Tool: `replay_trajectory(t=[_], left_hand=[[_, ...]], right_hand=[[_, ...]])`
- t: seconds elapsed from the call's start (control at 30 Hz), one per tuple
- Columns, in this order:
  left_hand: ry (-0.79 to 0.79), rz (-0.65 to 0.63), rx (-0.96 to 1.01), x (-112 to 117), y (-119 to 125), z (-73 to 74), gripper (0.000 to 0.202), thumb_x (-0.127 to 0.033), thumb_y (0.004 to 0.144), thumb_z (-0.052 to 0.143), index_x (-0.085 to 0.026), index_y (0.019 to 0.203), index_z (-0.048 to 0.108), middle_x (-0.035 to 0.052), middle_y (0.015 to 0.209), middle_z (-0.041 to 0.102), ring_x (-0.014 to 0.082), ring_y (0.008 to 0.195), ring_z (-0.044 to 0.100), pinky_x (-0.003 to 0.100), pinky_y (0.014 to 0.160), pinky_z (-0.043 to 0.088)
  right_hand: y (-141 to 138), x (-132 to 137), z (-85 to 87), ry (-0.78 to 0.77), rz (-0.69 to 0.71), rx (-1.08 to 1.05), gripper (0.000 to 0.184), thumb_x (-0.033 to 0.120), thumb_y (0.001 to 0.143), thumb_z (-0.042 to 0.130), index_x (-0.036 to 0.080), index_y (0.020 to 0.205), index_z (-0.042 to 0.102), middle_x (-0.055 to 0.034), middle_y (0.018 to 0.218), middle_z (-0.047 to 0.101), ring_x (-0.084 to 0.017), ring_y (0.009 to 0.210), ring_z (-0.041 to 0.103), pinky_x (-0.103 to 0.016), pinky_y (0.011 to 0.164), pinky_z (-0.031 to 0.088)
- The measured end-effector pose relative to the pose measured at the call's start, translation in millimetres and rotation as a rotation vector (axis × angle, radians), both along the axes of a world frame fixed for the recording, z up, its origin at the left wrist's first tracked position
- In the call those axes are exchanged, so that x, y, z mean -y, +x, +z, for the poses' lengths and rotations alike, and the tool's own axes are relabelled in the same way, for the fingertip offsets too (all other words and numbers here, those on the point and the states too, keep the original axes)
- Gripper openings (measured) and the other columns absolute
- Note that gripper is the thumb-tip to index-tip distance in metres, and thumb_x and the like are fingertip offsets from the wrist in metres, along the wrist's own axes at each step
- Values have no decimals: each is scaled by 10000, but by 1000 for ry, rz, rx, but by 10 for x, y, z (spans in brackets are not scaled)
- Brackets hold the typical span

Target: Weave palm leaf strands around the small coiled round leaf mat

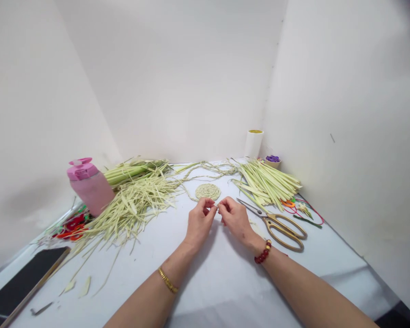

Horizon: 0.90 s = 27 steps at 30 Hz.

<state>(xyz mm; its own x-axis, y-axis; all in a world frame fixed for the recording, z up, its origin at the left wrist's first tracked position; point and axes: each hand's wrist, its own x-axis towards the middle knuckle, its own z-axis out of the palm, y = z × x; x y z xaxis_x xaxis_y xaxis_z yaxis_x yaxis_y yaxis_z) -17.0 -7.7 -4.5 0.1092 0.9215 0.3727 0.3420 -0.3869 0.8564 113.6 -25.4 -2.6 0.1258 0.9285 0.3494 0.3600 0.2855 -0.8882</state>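
My left hand (pixel 201 221) and my right hand (pixel 235 218) meet over the middle of the table, fingertips pinched close together. Whatever lies between the fingertips is too small to make out. Just beyond them rests a round coil of braided straw (pixel 207 191), its near edge partly behind my left fingers. A thin braided straw cord (pixel 222 169) runs from near the coil toward the back of the table. Close to my right hand lies a pair of scissors (pixel 276 225) with gold handles, blades slightly apart and pointing toward the coil.
Loose straw strips (pixel 136 198) and a pink bottle (pixel 90 187) occupy the left side. A dark flat object (pixel 27 278) lies front left. At right are a bundle of pale strips (pixel 268 182), a small bowl of purple pieces (pixel 272 161) and a white cylinder (pixel 253 145). White walls enclose the table.
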Motion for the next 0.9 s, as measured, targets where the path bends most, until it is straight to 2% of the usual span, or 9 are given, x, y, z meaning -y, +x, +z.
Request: replay_trajectory(t=[0.1, 0.23, 0.47, 0.63, 0.77, 0.9], left_hand=[[-40, -51, 60, -42, -13, -5, 153, -325, 799, 546, -191, 836, 610, -1, 773, 634, 120, 642, 543, 236, 641, 416], [-109, -70, 140, -110, -18, -30, 156, -324, 762, 586, -175, 799, 614, 2, 738, 631, 127, 646, 546, 240, 631, 423], [-133, -99, 172, -134, -23, -78, 189, -348, 765, 582, -170, 814, 621, 18, 760, 643, 137, 686, 565, 246, 640, 438], [-185, -116, 158, -111, -8, -73, 209, -374, 756, 582, -166, 770, 598, 26, 736, 627, 135, 661, 550, 236, 585, 421], [-281, -160, 188, -84, 19, -40, 236, -394, 757, 573, -164, 707, 550, -12, 601, 543, 96, 526, 462, 222, 521, 371], [-349, -191, 173, -78, 25, -6, 241, -392, 746, 580, -161, 687, 542, -35, 529, 496, 85, 482, 422, 216, 501, 333]], right_hand=[[4, -2, 27, -54, 26, -95, 141, 277, 793, 488, 203, 674, 500, 28, 598, 569, -103, 429, 499, -227, 446, 399], [17, -38, 32, -144, 127, -274, 157, 315, 769, 531, 188, 679, 508, 24, 599, 570, -88, 408, 492, -209, 403, 411], [17, -63, 37, -156, 184, -413, 178, 332, 752, 570, 173, 687, 523, 32, 577, 563, -69, 407, 471, -187, 393, 416], [5, -38, 58, -124, 167, -403, 157, 310, 744, 571, 179, 674, 521, 54, 503, 515, -74, 402, 450, -181, 387, 399], [-3, -32, 56, -110, 163, -374, 141, 303, 756, 550, 180, 690, 528, 65, 495, 496, -74, 399, 442, -183, 393, 386], [8, -44, 34, -116, 156, -326, 120, 286, 754, 540, 179, 702, 538, 65, 507, 505, -73, 397, 430, -185, 391, 363]])
